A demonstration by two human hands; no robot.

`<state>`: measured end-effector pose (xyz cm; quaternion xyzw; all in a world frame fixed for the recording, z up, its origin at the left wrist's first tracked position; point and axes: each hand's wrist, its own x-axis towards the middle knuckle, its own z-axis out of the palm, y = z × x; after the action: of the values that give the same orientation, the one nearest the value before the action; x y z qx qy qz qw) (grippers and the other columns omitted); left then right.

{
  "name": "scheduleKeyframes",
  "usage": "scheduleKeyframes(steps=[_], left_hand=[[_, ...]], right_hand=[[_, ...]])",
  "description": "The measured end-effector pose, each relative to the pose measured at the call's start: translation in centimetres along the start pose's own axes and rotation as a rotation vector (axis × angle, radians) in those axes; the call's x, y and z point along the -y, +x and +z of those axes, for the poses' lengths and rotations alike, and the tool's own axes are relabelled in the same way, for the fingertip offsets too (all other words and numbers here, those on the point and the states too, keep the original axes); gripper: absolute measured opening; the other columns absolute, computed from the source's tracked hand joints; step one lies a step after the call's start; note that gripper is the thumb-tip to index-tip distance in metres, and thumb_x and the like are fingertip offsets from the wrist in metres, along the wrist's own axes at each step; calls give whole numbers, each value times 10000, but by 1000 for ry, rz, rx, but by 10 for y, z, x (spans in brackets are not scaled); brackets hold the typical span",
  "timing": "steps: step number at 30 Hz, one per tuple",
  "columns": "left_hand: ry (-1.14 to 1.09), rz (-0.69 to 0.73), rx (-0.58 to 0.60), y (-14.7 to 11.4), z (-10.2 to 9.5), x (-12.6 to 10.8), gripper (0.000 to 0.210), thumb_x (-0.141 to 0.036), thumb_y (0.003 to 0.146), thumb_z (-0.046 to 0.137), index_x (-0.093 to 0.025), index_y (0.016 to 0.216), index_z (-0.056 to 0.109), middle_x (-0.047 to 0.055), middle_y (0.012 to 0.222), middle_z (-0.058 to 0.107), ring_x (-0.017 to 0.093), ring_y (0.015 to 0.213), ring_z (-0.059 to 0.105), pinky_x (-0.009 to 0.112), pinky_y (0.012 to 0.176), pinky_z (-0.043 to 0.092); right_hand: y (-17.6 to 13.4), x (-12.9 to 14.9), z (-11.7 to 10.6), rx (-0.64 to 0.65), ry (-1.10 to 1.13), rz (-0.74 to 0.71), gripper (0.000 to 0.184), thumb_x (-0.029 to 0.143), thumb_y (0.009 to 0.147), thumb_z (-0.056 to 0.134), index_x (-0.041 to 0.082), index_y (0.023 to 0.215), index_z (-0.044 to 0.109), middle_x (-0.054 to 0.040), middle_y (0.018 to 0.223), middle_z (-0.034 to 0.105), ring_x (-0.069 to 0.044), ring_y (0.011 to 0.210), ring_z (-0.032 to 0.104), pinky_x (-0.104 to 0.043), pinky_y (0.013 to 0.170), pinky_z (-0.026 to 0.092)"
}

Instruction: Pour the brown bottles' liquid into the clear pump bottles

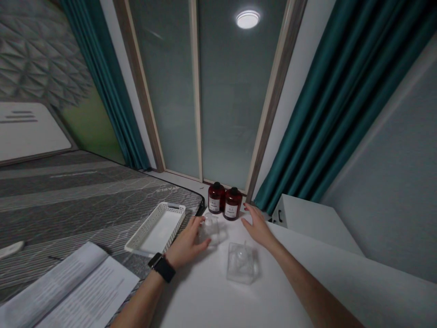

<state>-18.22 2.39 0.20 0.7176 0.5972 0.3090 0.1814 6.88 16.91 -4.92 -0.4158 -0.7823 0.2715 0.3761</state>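
My left hand, with a black watch on its wrist, curls its fingers and thumb around the side of a clear bottle on the white table. The bottle's see-through outline is faint. My right hand is open, its fingers spread just to the right of two dark red bottles with white labels and black tops. Nothing is in that hand. Nearer to me, between my forearms, a square clear container sits on the table, with what looks like a pump top.
Left of the white table is a grey patterned surface. On it lie a white basket tray and an open book. A white cabinet stands at right. Behind are a glass door and green curtains.
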Motion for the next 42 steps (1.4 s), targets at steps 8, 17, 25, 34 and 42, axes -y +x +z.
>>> scheduleKeyframes(steps=[8, 17, 25, 34, 42], left_hand=[[-78, 71, -15, 2, -2, 16, 478, -232, 857, 545, -182, 1321, 443, 115, 1283, 518, 243, 1197, 527, 392, 1034, 448], [-18, -24, -88, 3, 11, 4, 569, -346, 791, 664, -158, 1298, 485, 146, 1314, 585, 306, 1212, 556, 464, 1062, 418], [-131, 31, -70, 5, 15, 2, 559, -327, 774, 686, -163, 1276, 503, 135, 1294, 542, 267, 1233, 514, 423, 1089, 395], [-145, 77, -19, 4, 9, -2, 543, -168, 748, 567, -152, 1283, 477, 123, 1225, 566, 261, 1163, 526, 455, 1073, 400], [-170, 99, -7, 3, 13, 3, 563, -153, 751, 507, -135, 1309, 435, 135, 1302, 538, 257, 1202, 519, 453, 1090, 393]], right_hand=[[-56, 40, -26, 181, 159, 13, 301, 264, 931, 395, 222, 1107, 635, -71, 1022, 706, -227, 990, 664, -395, 925, 504], [-84, 66, -53, 632, 398, 65, 679, 245, 802, 599, 225, 1450, 396, -89, 1487, 462, -280, 1388, 395, -488, 1156, 261], [-97, 73, -42, 548, 191, 30, 794, 151, 678, 698, 246, 1419, 429, -107, 1459, 468, -294, 1359, 410, -483, 1165, 251], [-98, 81, -36, 545, 161, -27, 677, 113, 667, 655, 258, 1316, 528, -81, 1309, 529, -280, 1290, 448, -460, 1140, 294], [-105, 94, -29, 580, 223, -7, 853, 101, 659, 683, 267, 1437, 375, -89, 1442, 421, -273, 1361, 369, -434, 1167, 236]])
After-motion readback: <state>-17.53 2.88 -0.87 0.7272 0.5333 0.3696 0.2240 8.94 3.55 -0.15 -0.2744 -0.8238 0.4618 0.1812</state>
